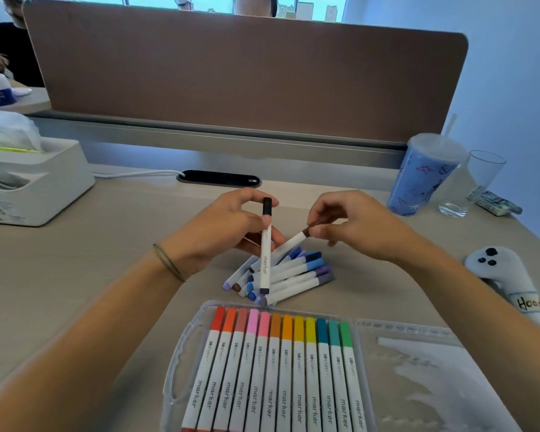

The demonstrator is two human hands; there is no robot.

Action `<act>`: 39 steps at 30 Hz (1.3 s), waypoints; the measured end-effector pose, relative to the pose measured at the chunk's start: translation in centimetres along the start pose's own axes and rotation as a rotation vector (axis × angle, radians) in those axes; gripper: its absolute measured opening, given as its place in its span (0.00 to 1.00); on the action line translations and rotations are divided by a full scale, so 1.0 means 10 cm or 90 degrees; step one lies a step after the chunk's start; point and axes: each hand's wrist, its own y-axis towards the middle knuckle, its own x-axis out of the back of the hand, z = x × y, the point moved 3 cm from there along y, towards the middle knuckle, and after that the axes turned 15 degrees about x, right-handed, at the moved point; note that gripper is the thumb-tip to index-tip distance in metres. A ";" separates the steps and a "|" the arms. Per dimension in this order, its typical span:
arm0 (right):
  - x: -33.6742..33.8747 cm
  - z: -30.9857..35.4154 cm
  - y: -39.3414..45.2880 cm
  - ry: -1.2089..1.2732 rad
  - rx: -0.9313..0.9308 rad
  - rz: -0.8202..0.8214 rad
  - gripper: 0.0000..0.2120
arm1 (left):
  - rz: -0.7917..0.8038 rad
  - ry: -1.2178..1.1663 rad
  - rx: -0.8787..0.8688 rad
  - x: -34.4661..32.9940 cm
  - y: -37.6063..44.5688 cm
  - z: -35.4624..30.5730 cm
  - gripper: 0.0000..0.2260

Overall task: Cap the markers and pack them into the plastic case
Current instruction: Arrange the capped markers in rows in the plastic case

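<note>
My left hand [228,226] grips a white marker with a black cap [265,244], held nearly upright above the desk. My right hand [349,222] pinches the brown cap end of a second white marker [289,244], which slants down into a loose pile of blue and purple capped markers [287,274]. Nearer to me lies the clear plastic case [181,363], opened flat. Its left half holds a row of several capped markers [281,369] running from red through yellow to green. The case's open lid half [418,385] lies to the right.
A white tissue box [32,179] stands at the left. At the right are a blue lidded cup with a straw [421,179], a clear glass [477,182] and a white controller [505,275]. A brown divider panel [247,73] closes off the back of the desk.
</note>
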 end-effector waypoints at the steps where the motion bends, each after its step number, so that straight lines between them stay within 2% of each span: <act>1: 0.05 0.01 -0.11 0.060 -0.017 -0.035 0.05 | 0.011 -0.005 -0.001 -0.05 -0.02 -0.02 0.12; 6: 0.24 -0.01 -0.65 0.268 -0.082 -0.176 0.05 | 0.036 0.017 -0.019 -0.38 -0.16 -0.08 0.13; 12: 0.31 -0.08 -1.23 0.298 -0.168 -0.242 0.08 | 0.121 0.083 -0.028 -0.90 -0.36 -0.08 0.18; 19: 0.17 -0.19 -1.57 0.312 -0.237 -0.251 0.06 | 0.178 0.111 -0.008 -1.39 -0.46 0.11 0.15; 23: 0.10 -0.22 -1.62 0.307 -0.243 -0.248 0.07 | 0.110 0.226 -0.049 -1.49 -0.47 0.22 0.15; 28: 0.08 -0.23 -1.64 0.306 -0.257 -0.234 0.07 | -0.014 0.469 -0.107 -1.47 -0.48 0.27 0.23; 33: 0.14 -0.24 -1.65 0.368 -0.282 -0.286 0.06 | -0.038 0.581 -0.123 -1.47 -0.58 0.25 0.34; 39: 0.06 -0.20 -1.65 0.464 -0.312 -0.217 0.08 | -0.059 0.727 -0.169 -1.56 -0.77 0.30 0.41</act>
